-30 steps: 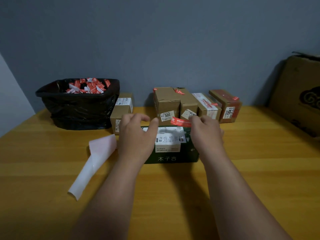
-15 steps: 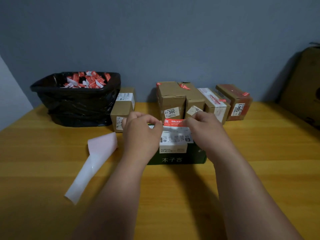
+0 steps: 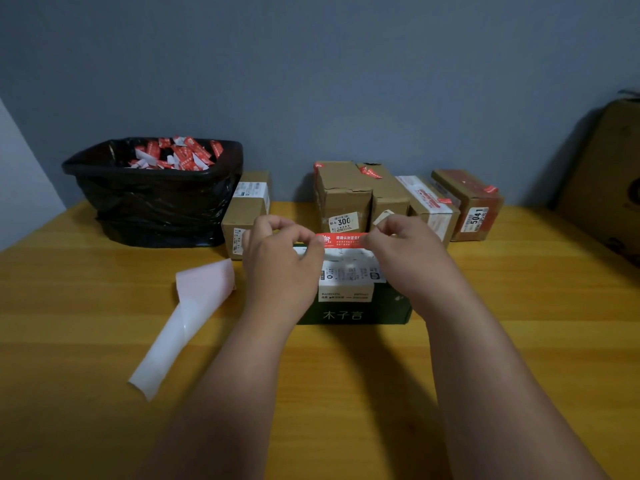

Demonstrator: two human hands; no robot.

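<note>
At frame centre, our left hand (image 3: 280,268) now joins our right hand (image 3: 408,261) pinching the red sticker (image 3: 343,239) taut, ready for sealing.

Desk (image 3: 519,306): one.
Bin (image 3: 156,202), black-lined: one, holding red and white slips (image 3: 176,154), too many to count.
Brown parcels: five. One (image 3: 244,216) is beside the bin, and four stand in a row (image 3: 341,199) (image 3: 389,199) (image 3: 429,206) (image 3: 474,209).
Green box (image 3: 353,315): one.
Red sticker (image 3: 343,239): one.
Curled white sheet (image 3: 187,320): one.
Large carton (image 3: 609,174): one.
Hands: two, the left hand (image 3: 280,271) and the right hand (image 3: 408,265).
</note>
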